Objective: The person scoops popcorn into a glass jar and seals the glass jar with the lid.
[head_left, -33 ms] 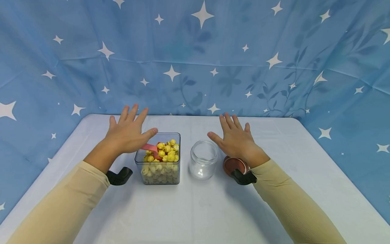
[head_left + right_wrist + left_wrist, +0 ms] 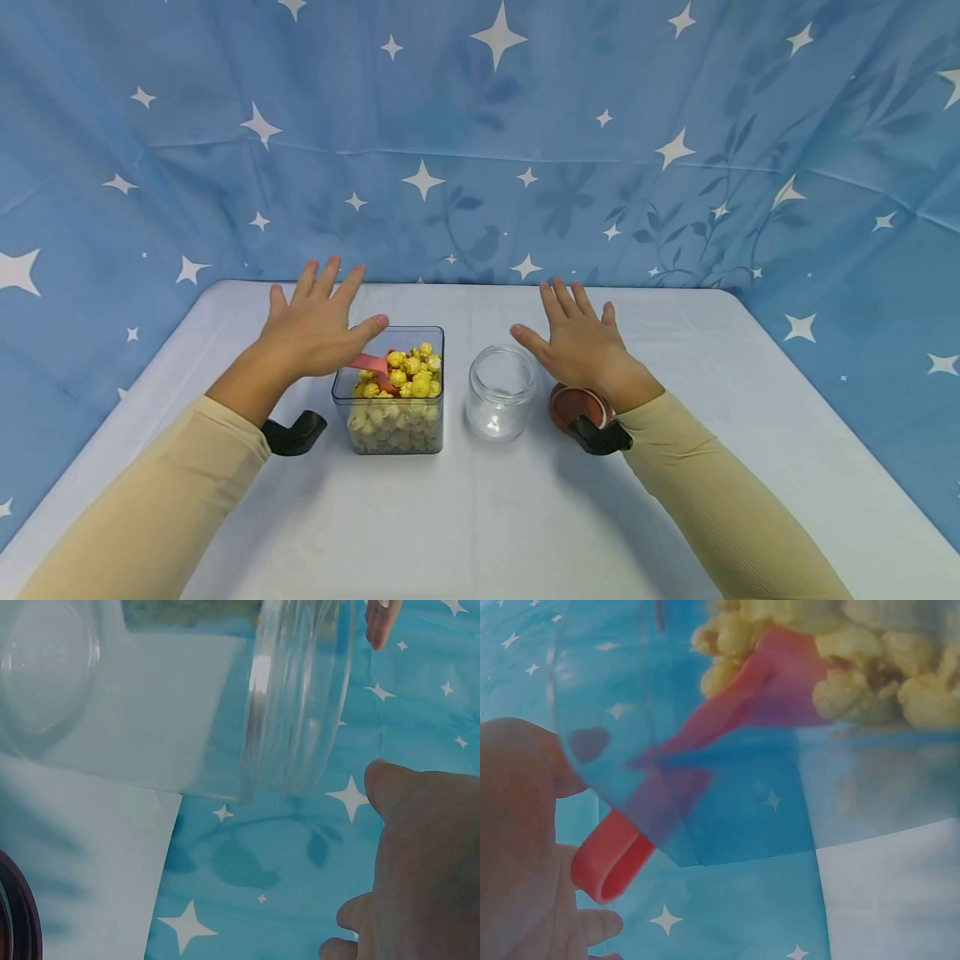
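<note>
My left hand (image 2: pixel 311 333) is held out over the left side of a clear square container (image 2: pixel 441 421), fingers spread and nothing in its grasp. Yellow popcorn (image 2: pixel 412 375) fills that container, and a pink-red scoop (image 2: pixel 604 862) rests in it with its handle jutting over the rim near my left hand. To the right stands a lidless clear glass jar (image 2: pixel 498 408) with nothing inside. My right hand (image 2: pixel 581 346), also spread and holding nothing, hovers just right of the jar. Below its wrist lies a round brown lid (image 2: pixel 576 407), partly hidden by the wrist camera.
A white cloth-covered table (image 2: pixel 472 517) carries everything. Behind and beside it hangs a blue curtain (image 2: pixel 450 108) with white stars. Black wrist cameras (image 2: pixel 295 435) sit under both wrists.
</note>
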Available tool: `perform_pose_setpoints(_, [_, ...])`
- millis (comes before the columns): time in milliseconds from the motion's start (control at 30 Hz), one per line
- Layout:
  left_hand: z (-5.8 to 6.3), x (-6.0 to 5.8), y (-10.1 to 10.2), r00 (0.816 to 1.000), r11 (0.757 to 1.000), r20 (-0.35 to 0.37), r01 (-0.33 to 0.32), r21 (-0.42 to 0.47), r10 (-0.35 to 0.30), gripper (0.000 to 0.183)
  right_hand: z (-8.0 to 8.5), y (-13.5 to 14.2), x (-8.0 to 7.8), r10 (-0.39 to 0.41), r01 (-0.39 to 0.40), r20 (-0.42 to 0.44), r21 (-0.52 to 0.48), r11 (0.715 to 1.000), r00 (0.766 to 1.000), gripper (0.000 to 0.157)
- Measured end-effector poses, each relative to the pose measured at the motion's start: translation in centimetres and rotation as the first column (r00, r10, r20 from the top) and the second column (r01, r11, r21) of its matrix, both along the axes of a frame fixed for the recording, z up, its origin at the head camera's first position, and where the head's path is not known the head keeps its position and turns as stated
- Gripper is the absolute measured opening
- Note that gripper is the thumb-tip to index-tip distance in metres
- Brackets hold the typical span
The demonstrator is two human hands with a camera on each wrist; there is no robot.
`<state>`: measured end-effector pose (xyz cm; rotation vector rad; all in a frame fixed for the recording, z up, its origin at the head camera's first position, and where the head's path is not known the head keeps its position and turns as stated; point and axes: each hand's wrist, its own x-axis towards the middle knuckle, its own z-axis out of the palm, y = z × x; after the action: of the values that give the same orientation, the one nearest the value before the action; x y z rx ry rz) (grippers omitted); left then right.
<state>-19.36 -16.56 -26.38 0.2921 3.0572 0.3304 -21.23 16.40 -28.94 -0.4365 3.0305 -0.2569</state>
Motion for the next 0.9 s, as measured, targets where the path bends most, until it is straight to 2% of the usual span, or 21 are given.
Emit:
perform_pose_setpoints(200, [-0.1,-0.1,-0.1,1.0,0.999,-0.011,0.023,0.042,-0.023,0.083,0.1,0.2,-0.1,-0.004,0.003,-0.005,-0.016,1.0,1.0,0.091])
perform_pose_setpoints(400, [-0.4,0.0,-0.9,0.998,0.985,-0.019,0.07,0.161,-0.068,0.078,0.0,0.2,0.3,0.025,-0.028,-0.03,-0.086,0.996,0.999,0.091])
perform_pose_setpoints(633, [-1.1,0.9,-1.7,0.993,0.928,-0.096,0.098,0.358,-0.068,0.075,0.1,-0.4,0.9,0.066,-0.08,-0.074,-0.201,0.976,0.995,0.085])
perform_pose_setpoints(767, [-1.9,1.6,-2.1,0.986,0.902,-0.121,0.154,0.404,-0.114,0.071,0.1,-1.1,1.3,0.092,-0.112,-0.096,-0.225,0.968,0.991,0.084])
perform_pose_setpoints(900, [-2.9,2.4,-2.6,0.985,0.878,-0.098,0.17,0.447,-0.141,0.066,0.0,-1.9,1.8,0.131,-0.152,-0.103,-0.23,0.961,0.986,0.084])
